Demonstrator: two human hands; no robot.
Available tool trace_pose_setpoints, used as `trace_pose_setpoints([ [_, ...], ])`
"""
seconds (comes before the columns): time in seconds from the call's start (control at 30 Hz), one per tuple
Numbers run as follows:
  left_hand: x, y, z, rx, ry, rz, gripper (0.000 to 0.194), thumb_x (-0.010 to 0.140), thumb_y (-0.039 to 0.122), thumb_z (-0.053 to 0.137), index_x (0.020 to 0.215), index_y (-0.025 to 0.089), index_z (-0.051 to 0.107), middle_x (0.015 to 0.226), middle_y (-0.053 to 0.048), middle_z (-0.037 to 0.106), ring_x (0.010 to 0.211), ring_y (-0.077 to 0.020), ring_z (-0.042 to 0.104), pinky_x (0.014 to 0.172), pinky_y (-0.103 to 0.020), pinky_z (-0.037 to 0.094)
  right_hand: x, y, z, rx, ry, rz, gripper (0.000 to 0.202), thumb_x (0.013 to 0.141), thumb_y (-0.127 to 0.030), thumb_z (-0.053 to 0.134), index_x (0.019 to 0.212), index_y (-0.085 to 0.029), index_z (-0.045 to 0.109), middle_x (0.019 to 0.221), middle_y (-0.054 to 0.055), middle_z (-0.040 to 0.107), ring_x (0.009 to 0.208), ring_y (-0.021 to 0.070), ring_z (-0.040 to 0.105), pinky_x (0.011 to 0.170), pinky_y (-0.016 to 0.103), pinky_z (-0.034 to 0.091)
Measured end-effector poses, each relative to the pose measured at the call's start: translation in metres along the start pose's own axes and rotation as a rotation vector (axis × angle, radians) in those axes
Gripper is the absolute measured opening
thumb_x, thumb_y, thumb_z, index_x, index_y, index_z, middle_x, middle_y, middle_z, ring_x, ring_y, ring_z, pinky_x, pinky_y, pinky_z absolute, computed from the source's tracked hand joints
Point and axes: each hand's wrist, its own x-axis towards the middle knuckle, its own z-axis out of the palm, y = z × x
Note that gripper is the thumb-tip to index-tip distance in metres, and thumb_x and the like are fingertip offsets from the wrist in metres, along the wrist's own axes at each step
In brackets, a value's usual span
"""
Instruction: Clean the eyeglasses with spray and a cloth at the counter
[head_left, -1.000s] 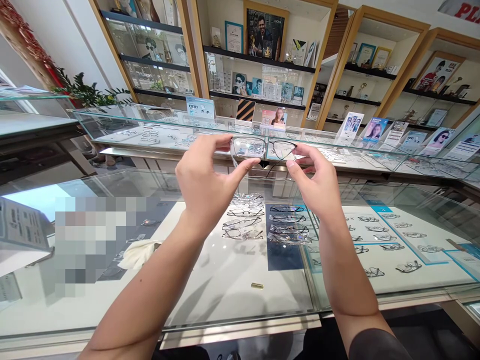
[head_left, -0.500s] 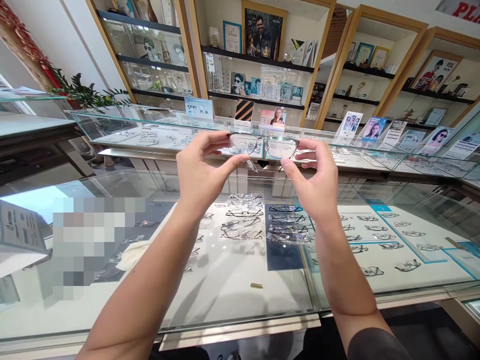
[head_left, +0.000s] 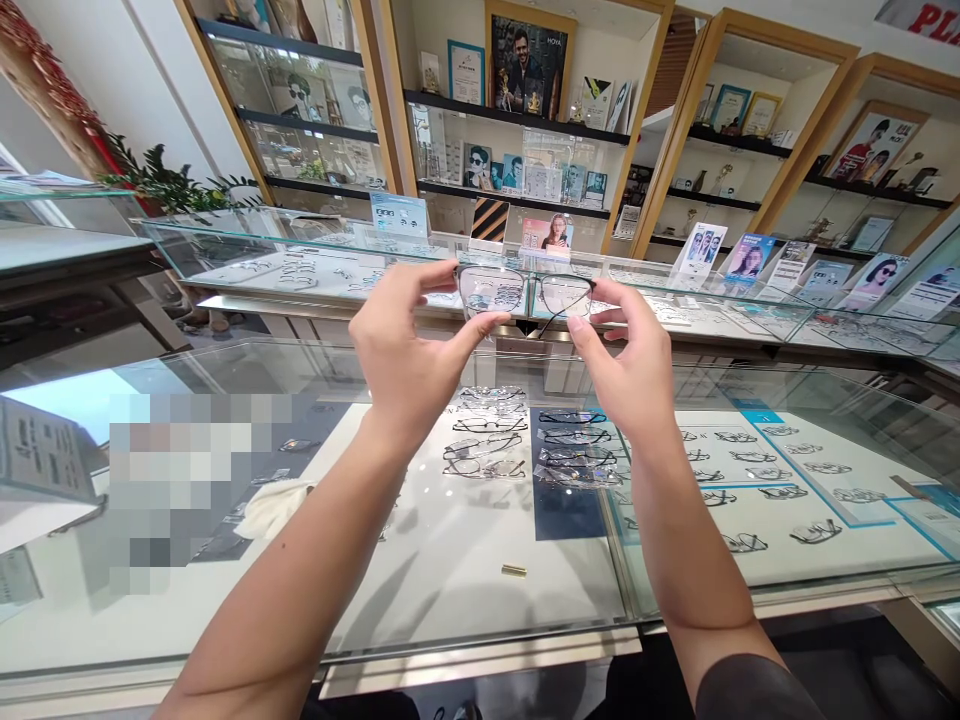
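A dark sleeve (head_left: 754,690) rings the right arm at the bottom edge. Past it lies the glass tabletop (head_left: 420,600), with a small gold piece (head_left: 514,571) near its front and a pale cloth (head_left: 274,508) to the left, partly behind the left forearm. Between the forearms, a stack of frames (head_left: 486,440) forms a column on white; beside it, more dark frames (head_left: 576,450) lie at the top of a navy mat (head_left: 570,515). Further pairs (head_left: 765,475) sit in rows to the right.

Above the tabletop, clear of it, the two hands hold up one pair of glasses (head_left: 529,283). The left hand (head_left: 409,355) pinches one end, fingers narrow on it, thumb under the lens. The right hand (head_left: 630,360) grips the other end the same way, its thumb at the lower rim. The glasses tip slightly down to the right.

Beyond stand a long showcase (head_left: 300,235) carrying cards (head_left: 400,215), a leafy plant (head_left: 180,185) at left, and wood-framed shelves (head_left: 517,118) holding pictures.
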Motion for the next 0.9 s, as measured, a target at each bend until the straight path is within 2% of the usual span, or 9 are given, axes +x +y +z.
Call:
trace_pose_setpoints([
  [0.23, -0.004, 0.005, 0.003, 0.036, 0.018, 0.002, 0.049, 0.081, 0.059, 0.091, 0.118, 0.032, 0.073, 0.11, -0.005, 0.078, 0.102, -0.0305, 0.074, 0.095, -0.048, 0.06, 0.0, 0.004, 0.0, -0.006, -0.013, -0.001, 0.039, 0.101, -0.039, 0.066, 0.14, -0.034, 0.066, 0.14, 0.008, 0.073, 0.106, 0.027, 0.073, 0.095, 0.052, 0.059],
  [0.67, -0.006, 0.005, 0.001, 0.015, -0.012, -0.003, 0.052, 0.081, 0.059, 0.092, 0.122, 0.033, 0.073, 0.114, -0.007, 0.077, 0.111, -0.0322, 0.072, 0.103, -0.052, 0.057, 0.001, 0.006, 0.0, -0.016, -0.049, 0.017, 0.037, 0.1, -0.035, 0.064, 0.137, -0.031, 0.067, 0.139, 0.009, 0.075, 0.104, 0.026, 0.074, 0.094, 0.051, 0.059],
  [0.9, 0.001, -0.006, 0.004, -0.076, -0.03, -0.063, 0.054, 0.079, 0.059, 0.093, 0.121, 0.03, 0.073, 0.118, -0.006, 0.079, 0.107, -0.0292, 0.076, 0.095, -0.047, 0.063, 0.0, 0.0, 0.0, 0.015, 0.031, -0.005, 0.036, 0.097, -0.039, 0.07, 0.132, -0.032, 0.067, 0.136, 0.007, 0.073, 0.109, 0.0269, 0.073, 0.094, 0.05, 0.059],
])
